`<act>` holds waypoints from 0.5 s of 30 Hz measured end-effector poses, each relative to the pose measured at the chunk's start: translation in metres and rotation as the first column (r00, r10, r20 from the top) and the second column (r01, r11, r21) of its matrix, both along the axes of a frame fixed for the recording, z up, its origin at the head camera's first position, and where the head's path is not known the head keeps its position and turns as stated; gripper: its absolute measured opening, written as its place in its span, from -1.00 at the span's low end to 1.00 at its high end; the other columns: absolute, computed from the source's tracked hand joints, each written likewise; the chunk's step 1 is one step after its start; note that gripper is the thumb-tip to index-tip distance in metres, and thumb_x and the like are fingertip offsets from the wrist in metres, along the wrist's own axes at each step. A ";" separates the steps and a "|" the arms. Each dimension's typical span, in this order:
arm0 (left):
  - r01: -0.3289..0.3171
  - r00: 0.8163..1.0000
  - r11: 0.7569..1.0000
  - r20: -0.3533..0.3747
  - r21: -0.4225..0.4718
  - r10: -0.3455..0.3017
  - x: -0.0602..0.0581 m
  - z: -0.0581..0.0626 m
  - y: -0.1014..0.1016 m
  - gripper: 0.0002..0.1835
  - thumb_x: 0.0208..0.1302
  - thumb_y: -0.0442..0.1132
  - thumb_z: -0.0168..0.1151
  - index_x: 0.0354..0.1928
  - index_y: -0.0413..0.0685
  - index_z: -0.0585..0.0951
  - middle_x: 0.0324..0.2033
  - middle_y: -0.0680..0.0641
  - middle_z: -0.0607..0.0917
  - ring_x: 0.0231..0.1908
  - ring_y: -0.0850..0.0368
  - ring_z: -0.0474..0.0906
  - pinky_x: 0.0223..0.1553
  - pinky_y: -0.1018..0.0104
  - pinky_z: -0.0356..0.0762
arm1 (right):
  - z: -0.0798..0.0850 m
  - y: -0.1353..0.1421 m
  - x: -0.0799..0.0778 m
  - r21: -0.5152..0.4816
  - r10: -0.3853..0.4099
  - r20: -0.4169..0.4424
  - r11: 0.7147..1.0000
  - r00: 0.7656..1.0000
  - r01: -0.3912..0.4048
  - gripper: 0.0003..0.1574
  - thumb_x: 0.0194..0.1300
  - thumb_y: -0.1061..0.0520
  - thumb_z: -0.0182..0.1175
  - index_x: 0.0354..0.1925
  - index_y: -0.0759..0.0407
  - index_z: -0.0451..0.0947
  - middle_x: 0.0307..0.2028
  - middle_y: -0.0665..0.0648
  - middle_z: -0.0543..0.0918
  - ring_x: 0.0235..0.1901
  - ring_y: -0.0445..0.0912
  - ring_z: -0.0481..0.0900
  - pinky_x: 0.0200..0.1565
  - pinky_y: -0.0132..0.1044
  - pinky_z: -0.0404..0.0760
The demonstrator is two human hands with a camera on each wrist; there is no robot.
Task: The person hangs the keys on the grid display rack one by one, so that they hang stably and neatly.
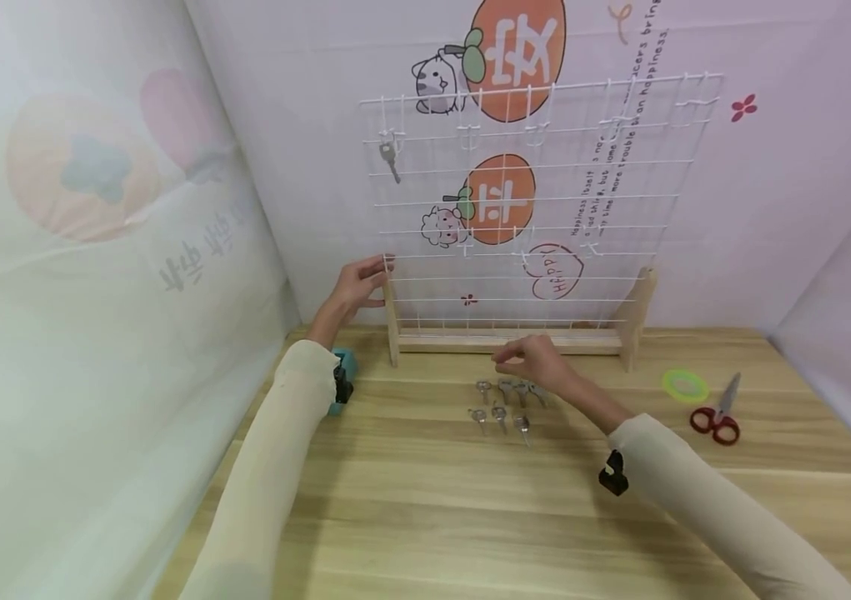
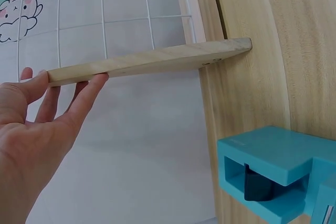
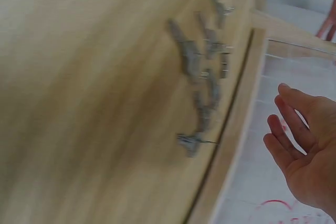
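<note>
My left hand [image 1: 356, 283] holds the upper end of the rack's left wooden upright [image 2: 152, 62], thumb on one side and fingers on the other. The rack is a white wire grid [image 1: 523, 204] on a wooden base [image 1: 455, 343]. My right hand [image 1: 538, 362] hovers just beyond several metal keys [image 1: 499, 414] lying on the table, its fingers loosely extended with nothing between them in the right wrist view. A single key [image 1: 389, 158] hangs from a hook at the grid's upper left. More white hooks [image 1: 538, 132] sit along the grid.
A teal tape dispenser [image 2: 268, 166] stands on the table by my left forearm. To the right lie red-handled scissors [image 1: 718, 417] and a green roll of tape [image 1: 685, 386]. Printed cloth [image 1: 305, 100] forms walls behind the table [image 1: 425, 517] and at both sides.
</note>
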State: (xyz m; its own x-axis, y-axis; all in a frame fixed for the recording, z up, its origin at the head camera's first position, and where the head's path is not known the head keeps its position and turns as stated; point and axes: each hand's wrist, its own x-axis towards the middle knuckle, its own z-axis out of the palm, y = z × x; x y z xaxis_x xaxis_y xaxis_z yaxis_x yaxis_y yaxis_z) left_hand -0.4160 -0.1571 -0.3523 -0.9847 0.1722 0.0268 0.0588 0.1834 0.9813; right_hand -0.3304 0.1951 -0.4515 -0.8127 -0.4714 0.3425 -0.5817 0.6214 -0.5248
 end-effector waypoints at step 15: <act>-0.005 1.000 1.000 0.004 0.014 0.005 0.001 -0.001 0.000 -0.54 0.61 -0.34 0.07 0.47 0.03 0.50 0.44 -0.12 0.48 0.44 -0.11 0.37 0.26 -0.31 0.53 | -0.033 -0.006 -0.005 0.183 0.028 0.049 0.983 0.998 -0.036 -0.90 0.22 0.26 0.51 -0.24 0.21 0.83 -0.24 0.13 0.84 -0.26 -0.07 0.80 -0.19 -0.25 0.80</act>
